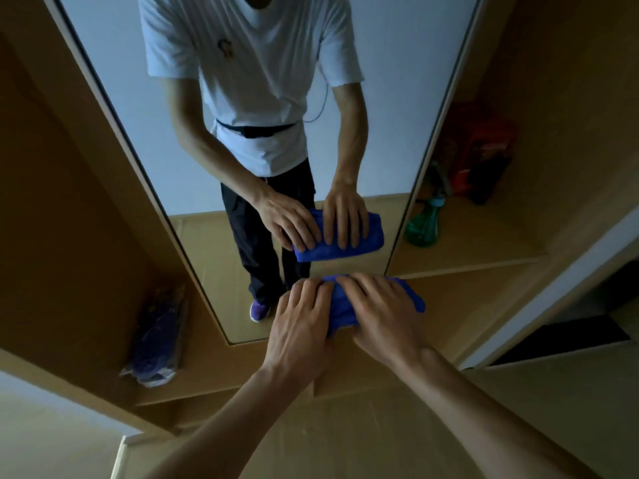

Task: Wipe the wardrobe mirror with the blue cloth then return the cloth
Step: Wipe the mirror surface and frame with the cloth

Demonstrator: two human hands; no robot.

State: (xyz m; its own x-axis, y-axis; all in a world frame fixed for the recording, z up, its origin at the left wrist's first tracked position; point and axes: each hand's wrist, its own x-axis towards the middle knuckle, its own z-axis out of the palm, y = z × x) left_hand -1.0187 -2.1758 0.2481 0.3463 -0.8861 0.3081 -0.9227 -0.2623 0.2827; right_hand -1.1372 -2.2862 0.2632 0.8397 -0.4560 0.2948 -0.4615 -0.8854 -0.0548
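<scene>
A folded blue cloth [413, 299] lies against the lower part of the tall wardrobe mirror [387, 81], near its right edge. My left hand [301, 326] lies flat on the cloth's left part with straight fingers. My right hand [383, 312] presses on its middle and right part, fingers spread. Most of the cloth is hidden under both hands; its right end sticks out. The mirror reflects both hands, the cloth and a person in a white shirt.
A green spray bottle [423, 226] and red packages [480, 150] stand on the wooden shelf [484, 243] to the right of the mirror. A plastic bag with dark contents [155, 340] sits in the left compartment. Wooden floor lies below.
</scene>
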